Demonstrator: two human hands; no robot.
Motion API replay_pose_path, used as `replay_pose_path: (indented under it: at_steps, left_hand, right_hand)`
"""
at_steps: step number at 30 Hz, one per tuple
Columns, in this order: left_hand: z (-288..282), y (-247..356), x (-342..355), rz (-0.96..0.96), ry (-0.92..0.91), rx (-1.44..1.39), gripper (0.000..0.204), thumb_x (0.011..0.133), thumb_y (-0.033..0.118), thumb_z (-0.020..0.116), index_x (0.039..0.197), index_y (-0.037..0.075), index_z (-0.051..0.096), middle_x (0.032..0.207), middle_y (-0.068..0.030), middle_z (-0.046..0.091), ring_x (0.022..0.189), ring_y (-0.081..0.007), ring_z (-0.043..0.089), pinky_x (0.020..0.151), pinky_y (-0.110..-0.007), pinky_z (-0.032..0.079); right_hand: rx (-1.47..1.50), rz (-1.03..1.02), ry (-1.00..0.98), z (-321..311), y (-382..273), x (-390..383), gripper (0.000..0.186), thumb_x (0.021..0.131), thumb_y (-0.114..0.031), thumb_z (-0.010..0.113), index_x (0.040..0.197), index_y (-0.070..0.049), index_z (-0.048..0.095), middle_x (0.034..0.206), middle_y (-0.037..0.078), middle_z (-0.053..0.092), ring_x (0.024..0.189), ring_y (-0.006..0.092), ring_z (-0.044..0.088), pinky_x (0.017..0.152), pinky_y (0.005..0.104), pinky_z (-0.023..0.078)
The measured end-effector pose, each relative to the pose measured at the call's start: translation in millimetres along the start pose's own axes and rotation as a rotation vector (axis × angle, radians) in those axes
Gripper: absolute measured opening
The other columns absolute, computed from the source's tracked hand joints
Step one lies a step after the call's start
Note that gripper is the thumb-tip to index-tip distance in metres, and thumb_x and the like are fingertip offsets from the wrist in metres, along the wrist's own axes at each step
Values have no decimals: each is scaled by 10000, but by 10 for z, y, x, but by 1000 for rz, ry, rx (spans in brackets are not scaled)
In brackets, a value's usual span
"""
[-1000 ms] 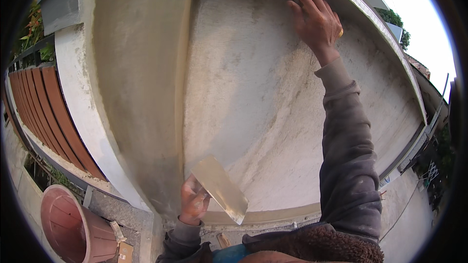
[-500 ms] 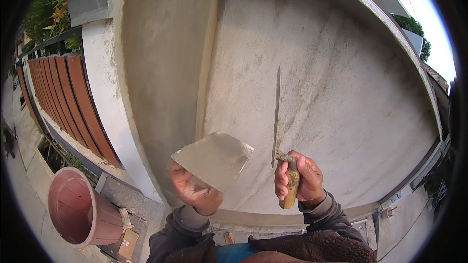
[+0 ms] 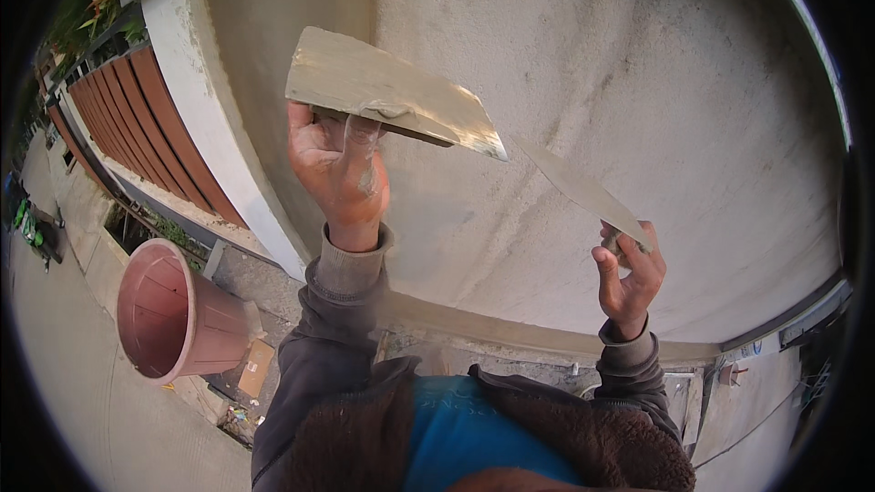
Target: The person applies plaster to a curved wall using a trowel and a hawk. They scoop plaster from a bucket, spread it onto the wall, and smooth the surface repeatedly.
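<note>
My left hand (image 3: 339, 173) is raised before the wall, its fingers closed under a flat plastering float (image 3: 374, 77) smeared with grey mortar. Wet mortar also coats part of that hand, and the float's grip is mostly hidden. Farther right, my right hand (image 3: 635, 284) grips a pointed trowel (image 3: 579, 180). Its thin blade slants up and left, the tip close to the float's right corner; whether they touch I cannot tell. The fingers largely cover the trowel's handle. Behind both tools stands a grey plastered wall (image 3: 510, 46).
A reddish plastic tub (image 3: 214, 319) lies tilted toward the left on the ground, beside a flat piece of cardboard (image 3: 256, 368). A white pillar edge (image 3: 214, 100) and a brown slatted fence (image 3: 155, 137) run along the left. A green vehicle (image 3: 32, 223) is at the far left.
My left hand has risen with the float, which is tipped differently. My right hand has moved right and up; the trowel, edge-on and upright before, now leans left with its face showing. The view has shifted.
</note>
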State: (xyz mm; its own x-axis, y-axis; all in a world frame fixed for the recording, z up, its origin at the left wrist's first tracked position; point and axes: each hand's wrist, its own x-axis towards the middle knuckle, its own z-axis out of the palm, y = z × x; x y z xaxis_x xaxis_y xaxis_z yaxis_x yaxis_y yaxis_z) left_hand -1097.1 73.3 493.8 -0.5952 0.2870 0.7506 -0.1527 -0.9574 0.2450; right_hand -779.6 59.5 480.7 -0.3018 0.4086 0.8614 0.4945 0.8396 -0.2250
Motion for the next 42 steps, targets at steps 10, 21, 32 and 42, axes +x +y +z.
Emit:
replay_pose_path:
  at_steps: [10, 21, 32, 42]
  left_hand:
    - [166, -91, -167, -246, -140, -209, 648, 893, 33, 729, 1431, -57, 377, 1307, -128, 560, 1190, -209, 572, 975, -344, 509]
    - [-125, 124, -466, -527, -243, 31, 662, 849, -45, 745, 1428, -62, 426, 1339, -120, 554, 1231, -208, 542, 1062, -362, 441]
    - [-665, 361, -611, -701, -290, -72, 631, 879, -54, 699, 1435, -85, 404, 1373, -167, 526, 1258, -215, 524, 1065, -364, 424]
    - [-881, 349, -537, -729, -310, -99, 622, 903, -6, 693, 1431, -115, 382, 1388, -180, 511, 1283, -242, 510, 1059, -363, 434]
  right_hand:
    - [-230, -307, 113, 90, 163, 163, 283, 621, -79, 755, 903, -70, 729, 843, 45, 651, 765, 229, 598, 682, 357, 424]
    - [-483, -518, 368, 319, 108, 1612, 222, 711, -126, 824, 909, -87, 731, 848, 15, 677, 758, 174, 616, 653, 305, 447]
    - [-784, -470, 427, 513, -84, 3173, 235, 872, -380, 743, 945, -157, 749, 825, -56, 666, 784, 157, 660, 649, 323, 494]
    - [-757, -428, 434, 589, -193, 3432, 307, 879, -421, 731, 988, -134, 744, 838, -6, 690, 767, 196, 688, 646, 344, 527]
